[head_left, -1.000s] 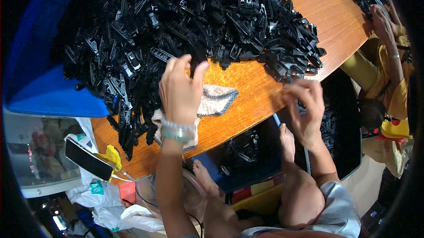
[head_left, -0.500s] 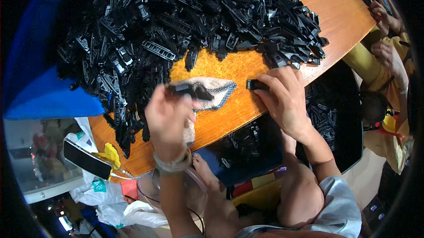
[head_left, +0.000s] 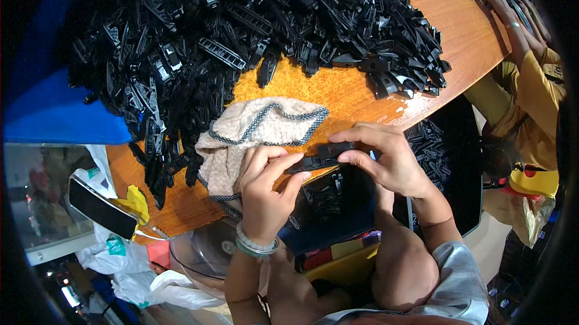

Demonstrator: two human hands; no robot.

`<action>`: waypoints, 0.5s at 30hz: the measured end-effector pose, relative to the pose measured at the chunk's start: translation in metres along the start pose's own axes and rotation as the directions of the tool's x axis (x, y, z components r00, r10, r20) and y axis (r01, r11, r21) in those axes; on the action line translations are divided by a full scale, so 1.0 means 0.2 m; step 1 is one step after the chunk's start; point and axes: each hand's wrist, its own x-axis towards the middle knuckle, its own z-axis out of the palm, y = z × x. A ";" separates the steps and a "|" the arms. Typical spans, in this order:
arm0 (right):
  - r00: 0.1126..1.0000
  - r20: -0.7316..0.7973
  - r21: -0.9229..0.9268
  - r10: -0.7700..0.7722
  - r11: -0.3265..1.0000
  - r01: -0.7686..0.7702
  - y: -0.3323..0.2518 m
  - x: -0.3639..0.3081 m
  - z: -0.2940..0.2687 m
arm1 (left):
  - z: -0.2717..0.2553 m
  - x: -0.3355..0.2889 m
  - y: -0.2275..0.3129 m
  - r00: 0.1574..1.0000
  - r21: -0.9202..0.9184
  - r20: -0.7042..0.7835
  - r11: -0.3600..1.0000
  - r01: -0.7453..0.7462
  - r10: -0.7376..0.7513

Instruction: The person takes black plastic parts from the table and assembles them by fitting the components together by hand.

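My left hand pinches the left end of a slim black plastic part between thumb and fingers. A blockier black plastic piece is gripped by the thumb and fingertips of my right hand. The two pieces meet end to end above the table's near edge; whether they are locked together I cannot tell. Just behind my left hand lies a crumpled pale cloth with a dark checked border. A big heap of black plastic parts, some ladder-shaped, covers the table's far side.
Under the near edge of the wooden table are a dark bin of small black parts and more parts beside my legs. A phone leans at the left near white plastic bags. Another person's arm reaches in at far right.
My left hand has come down and right with its black part, off the cloth. My right hand has moved slightly nearer me, and the two pieces now meet.
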 end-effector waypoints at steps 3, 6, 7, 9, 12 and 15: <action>0.999 0.042 -0.037 0.021 0.999 -0.020 -0.01 -0.02 -0.03 | 0.00 0.00 0.00 1.000 0.000 0.008 1.000 -0.004 0.004; 0.996 0.038 -0.097 -0.078 0.992 0.081 -0.01 -0.03 -0.02 | 0.01 0.00 0.01 1.000 0.020 -0.014 1.000 -0.003 0.003; 0.997 0.025 -0.093 -0.071 0.993 0.073 -0.03 -0.03 -0.01 | 0.02 0.00 0.02 1.000 0.019 -0.014 1.000 -0.004 0.005; 0.990 0.023 -0.123 -0.137 0.983 0.139 -0.01 -0.03 0.00 | 0.02 0.01 0.02 1.000 0.018 -0.026 1.000 -0.008 0.009; 0.981 -0.019 -0.206 -0.191 0.961 0.183 0.02 -0.04 0.01 | 0.02 0.01 0.02 1.000 -0.023 -0.005 1.000 0.019 -0.019; 0.996 -0.038 -0.207 -0.076 0.976 0.067 0.03 -0.07 -0.03 | 0.01 0.01 0.01 0.999 -0.045 0.007 0.998 0.038 -0.038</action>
